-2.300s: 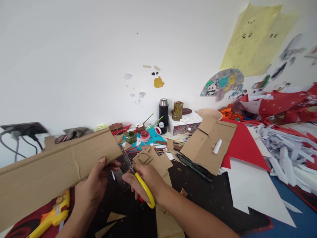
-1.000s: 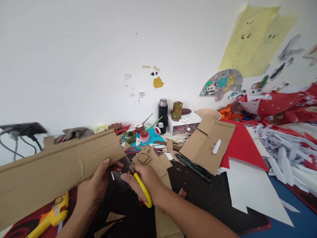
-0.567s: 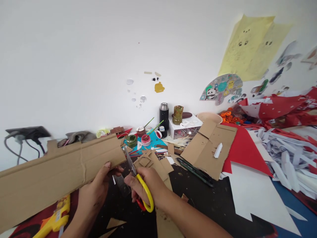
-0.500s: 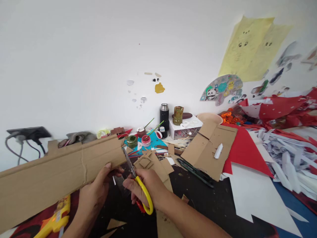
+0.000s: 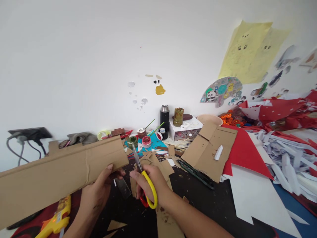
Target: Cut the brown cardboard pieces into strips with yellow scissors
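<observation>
A long strip of brown cardboard (image 5: 61, 168) reaches in from the left edge, tilted upward. My left hand (image 5: 97, 186) is closed on its lower edge near the right end, thumb on the face, the other fingers behind. In my right hand (image 5: 155, 183) is a pair of scissors (image 5: 149, 190) with yellow and red handles. Their blades point up and look closed, a little apart from the cardboard's right end. Cut cardboard pieces (image 5: 158, 163) lie under and beyond my right hand.
A yellow glue gun (image 5: 55, 221) lies at the lower left. Open paint jars (image 5: 146, 142), a black flask (image 5: 164, 117) and a white box (image 5: 184, 129) stand by the wall. At right are a folded cardboard sheet (image 5: 210, 152), red card (image 5: 244, 152) and paper strips (image 5: 287, 155).
The scissors have moved slightly right, away from the cardboard's end, and their blades now point more upright. The cardboard and my left hand have shifted a little to the right.
</observation>
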{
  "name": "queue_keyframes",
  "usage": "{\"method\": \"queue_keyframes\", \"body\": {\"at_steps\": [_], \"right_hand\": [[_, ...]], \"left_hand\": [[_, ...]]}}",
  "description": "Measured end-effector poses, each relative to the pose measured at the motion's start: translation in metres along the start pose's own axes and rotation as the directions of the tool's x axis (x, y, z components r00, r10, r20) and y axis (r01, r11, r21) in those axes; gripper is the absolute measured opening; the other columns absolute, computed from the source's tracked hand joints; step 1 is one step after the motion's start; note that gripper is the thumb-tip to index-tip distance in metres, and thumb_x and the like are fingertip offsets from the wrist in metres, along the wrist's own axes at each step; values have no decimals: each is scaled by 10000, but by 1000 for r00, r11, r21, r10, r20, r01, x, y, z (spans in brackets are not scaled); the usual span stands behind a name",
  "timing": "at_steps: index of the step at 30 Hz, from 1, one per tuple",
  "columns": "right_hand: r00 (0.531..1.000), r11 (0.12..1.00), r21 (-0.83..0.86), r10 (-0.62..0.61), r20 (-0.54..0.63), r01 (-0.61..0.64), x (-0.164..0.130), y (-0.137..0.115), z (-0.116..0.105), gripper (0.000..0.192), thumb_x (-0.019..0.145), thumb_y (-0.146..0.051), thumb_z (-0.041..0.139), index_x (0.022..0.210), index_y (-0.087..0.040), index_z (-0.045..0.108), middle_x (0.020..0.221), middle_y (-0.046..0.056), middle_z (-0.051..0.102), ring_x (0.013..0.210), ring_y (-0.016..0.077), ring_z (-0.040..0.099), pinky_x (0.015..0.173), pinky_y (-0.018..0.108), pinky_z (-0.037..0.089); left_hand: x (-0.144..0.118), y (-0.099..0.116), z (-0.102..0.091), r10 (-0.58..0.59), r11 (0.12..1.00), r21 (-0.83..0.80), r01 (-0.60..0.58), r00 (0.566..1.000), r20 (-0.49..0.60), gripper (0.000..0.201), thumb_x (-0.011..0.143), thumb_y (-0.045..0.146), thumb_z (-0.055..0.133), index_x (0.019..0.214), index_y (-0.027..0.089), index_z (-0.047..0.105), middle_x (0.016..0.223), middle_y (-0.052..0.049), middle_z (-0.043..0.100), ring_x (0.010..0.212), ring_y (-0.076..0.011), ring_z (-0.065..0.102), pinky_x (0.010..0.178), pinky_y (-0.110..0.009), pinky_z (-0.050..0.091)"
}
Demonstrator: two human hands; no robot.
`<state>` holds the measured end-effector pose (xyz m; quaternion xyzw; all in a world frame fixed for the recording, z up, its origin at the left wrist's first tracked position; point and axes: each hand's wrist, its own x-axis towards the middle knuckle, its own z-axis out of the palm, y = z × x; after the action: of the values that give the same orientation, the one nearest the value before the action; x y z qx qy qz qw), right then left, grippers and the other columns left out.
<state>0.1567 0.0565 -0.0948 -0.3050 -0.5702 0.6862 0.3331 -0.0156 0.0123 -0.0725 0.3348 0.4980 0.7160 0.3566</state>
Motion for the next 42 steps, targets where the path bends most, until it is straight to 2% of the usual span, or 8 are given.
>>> {"method": "queue_keyframes", "body": {"at_steps": [6,10,17,23,25,33,38,42], "right_hand": [[999,991,131,-9,-35,14,5,-8,-7,673,796,-854,731,944,-216,580,482,-59,576,370,150,552,367,204,405],[1000,985,172,-11,-26,15,6,-9,-10,739,792,-915,676,973,-202,602,450,-54,565,346,151,534,358,208,388],[996,984,180,-23,82,8,3,-10,-9,676,817,-872,707,905,-219,556,483,-37,599,357,149,548,359,205,396],[974,980,198,-11,226,-35,4,-6,-9,768,814,-930,649,807,-162,634,505,7,593,375,149,568,370,215,405],[970,979,201,-19,241,-31,6,-3,-10,781,822,-930,642,794,-150,651,513,15,600,371,147,570,371,216,417],[984,969,243,0,176,-43,10,9,-12,726,837,-884,684,794,-159,649,481,-1,585,374,157,571,347,217,423],[988,966,258,-14,156,-27,10,4,-12,745,837,-892,667,670,-167,621,463,4,555,369,148,565,344,215,410],[996,957,289,7,84,-31,11,-1,-15,770,802,-942,647,626,-195,577,432,-18,514,353,136,533,340,212,388]], "left_hand": [[2,1,-11,-156,986,-29,164,969,193,373,710,511,934,720,150,842,644,-97,761,585,-227,665,555,-349,596],[-1,3,-11,-185,980,-26,196,956,226,349,729,489,937,735,151,849,642,-103,757,597,-227,665,561,-337,592],[-9,4,-3,-214,976,15,219,933,288,398,741,522,914,682,138,828,618,-123,725,586,-244,654,550,-353,582],[-9,8,-8,-251,966,30,258,893,373,408,764,519,894,629,143,811,583,-123,701,553,-217,614,543,-338,564],[-10,8,-8,-244,967,27,252,895,374,406,760,522,897,636,144,814,587,-117,699,563,-219,622,544,-332,556],[-10,5,-5,-242,968,34,248,890,387,417,803,527,867,640,149,799,608,-112,708,571,-211,612,579,-329,533],[-19,9,6,-265,956,-21,293,890,370,401,804,496,863,617,151,781,582,-104,682,557,-203,591,558,-323,510],[-29,10,15,-260,958,-12,287,883,391,371,824,464,834,629,153,781,603,-118,698,574,-223,615,532,-327,499]]}}
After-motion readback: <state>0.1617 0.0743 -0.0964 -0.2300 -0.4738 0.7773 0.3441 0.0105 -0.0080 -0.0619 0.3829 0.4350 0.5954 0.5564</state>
